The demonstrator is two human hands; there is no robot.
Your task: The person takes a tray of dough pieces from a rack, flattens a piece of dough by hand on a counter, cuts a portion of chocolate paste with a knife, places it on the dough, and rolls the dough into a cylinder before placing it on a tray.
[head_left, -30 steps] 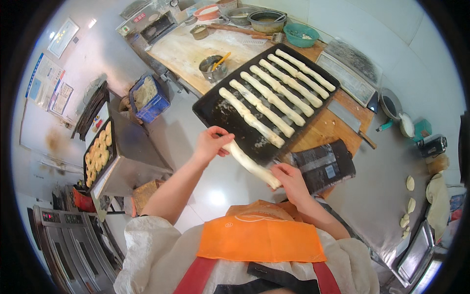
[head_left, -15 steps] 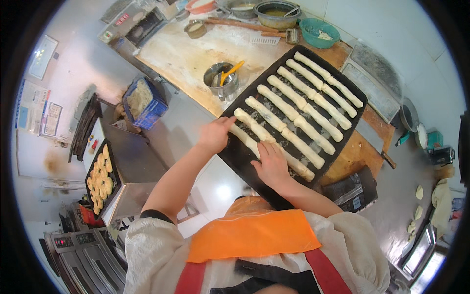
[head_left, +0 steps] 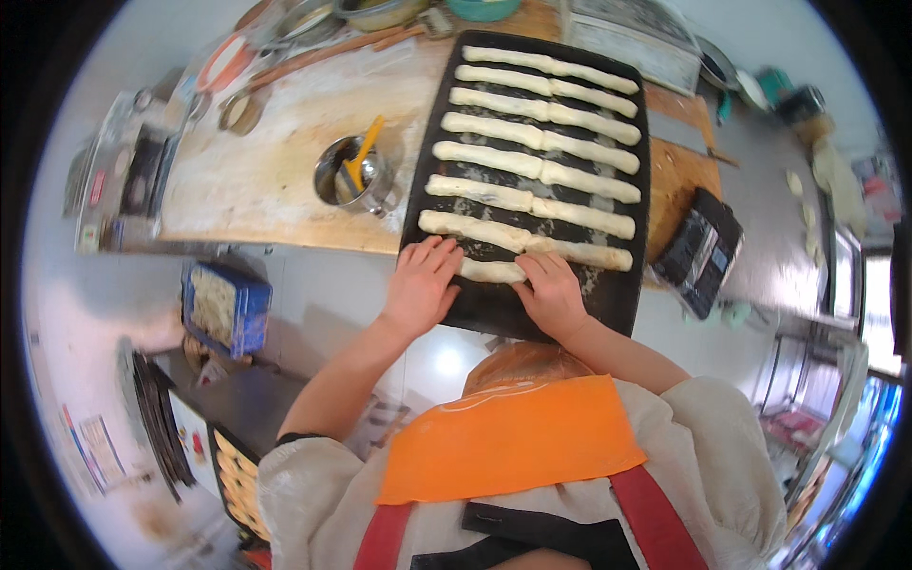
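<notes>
A short pale dough stick (head_left: 491, 272) lies along the near part of a black baking tray (head_left: 532, 321). At its left end, the fingers of my left hand (head_left: 424, 282) curl over it. My right hand (head_left: 554, 292) has its fingers closed over the other end, its fingertips by the neighbouring row. Beyond it, several rows of longer dough sticks (head_left: 484, 193) run side by side across the tray, pairs meeting end to end near the middle. The ends under my fingers are hidden.
Left of the tray, a metal pot (head_left: 353, 176) holds a brush with a yellow handle (head_left: 371, 138) on the floury wooden table (head_left: 256, 180). A black package (head_left: 700, 252) lies at right. Below left are a blue crate (head_left: 249, 313) and a tray of baked pieces (head_left: 239, 480).
My view has turned, so the tray now sits straighter in front of me. Both hands stay at the near dough stick, now placed at its two ends.
</notes>
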